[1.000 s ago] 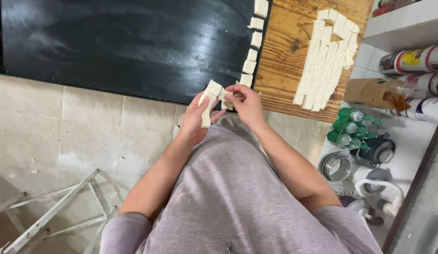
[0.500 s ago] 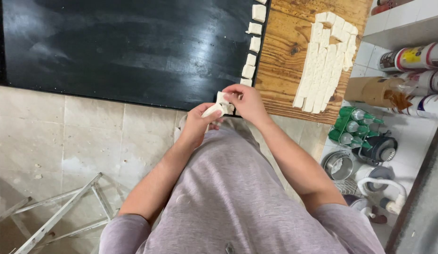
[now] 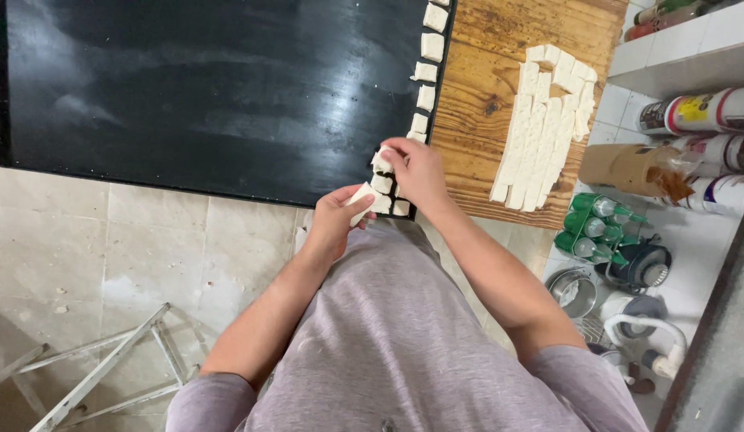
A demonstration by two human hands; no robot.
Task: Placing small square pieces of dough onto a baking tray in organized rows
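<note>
Pale tiled floor (image 3: 108, 256) below, with a big black tray (image 3: 212, 88) as the anchor of everything. Just right of the tray, a wooden board (image 3: 484, 80), its far edge cut off at the top. On that board, right of the tray, a heap of white strips (image 3: 544, 120), too bunched to count.

Along the tray's right edge, a single file of white squares (image 3: 424, 72), top one clipped by the frame. Near corner of the tray half hidden behind both hands, so hard to say how many squares sit there.

Left hand (image 3: 336, 220), just off the tray's near edge, fingers curled around a white piece (image 3: 361, 196), one end poking out past the thumb, the rest buried in the palm. Right hand (image 3: 412, 168) over the tray's near right corner, fingertips (image 3: 385, 154) pinched down onto a square (image 3: 381, 163) at the foot of the row; whether touching the tray yet, impossible to tell.

Far right of the tray, beyond the board: green bottles (image 3: 596, 224), blurry and half cut off. Lower left of the tray, a metal frame (image 3: 108, 360) on the tiles.
</note>
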